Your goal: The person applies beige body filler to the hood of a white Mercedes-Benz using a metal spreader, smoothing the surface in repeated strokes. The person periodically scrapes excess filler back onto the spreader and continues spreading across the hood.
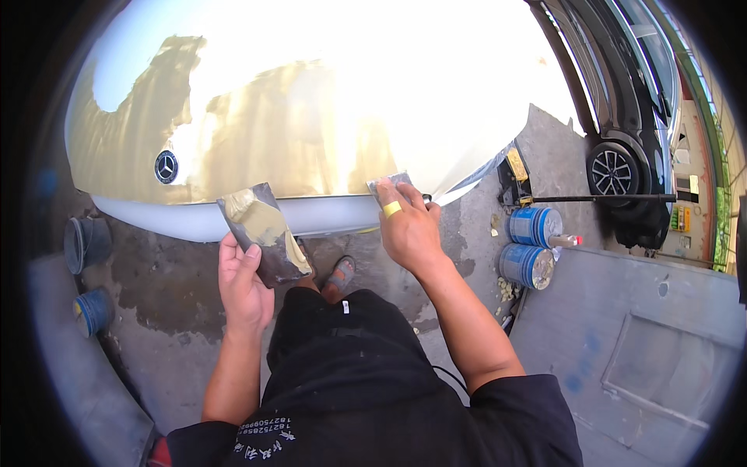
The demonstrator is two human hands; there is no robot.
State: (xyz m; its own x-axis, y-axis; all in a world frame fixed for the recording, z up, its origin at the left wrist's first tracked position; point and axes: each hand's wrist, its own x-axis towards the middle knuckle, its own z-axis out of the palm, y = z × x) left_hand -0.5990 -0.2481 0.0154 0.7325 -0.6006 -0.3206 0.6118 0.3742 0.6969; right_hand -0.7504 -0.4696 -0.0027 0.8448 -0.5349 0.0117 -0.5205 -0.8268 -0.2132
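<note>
My left hand (247,284) grips a dark flat mixing board (274,268) by its near left edge, thumb on top. Cream-yellow putty (258,220) is smeared over the upper part and right edge of this board. In my right hand (412,233) is a thin grey putty spreader (400,178), pinched under the fingers, at the near edge of a car's white panel (467,132). A small piece of yellow tape (391,208) wraps one right finger. Dried-looking yellowish filler (272,144) covers wide patches of the panel, around a round badge (166,166).
Two blue-and-white buckets (535,226) stand right of me, near a dark car (622,117). Grey flat panels (615,342) lie at lower right and lower left. Another bucket (87,243) and a blue can (93,311) stand at left. Wet patches darken the concrete floor (179,300).
</note>
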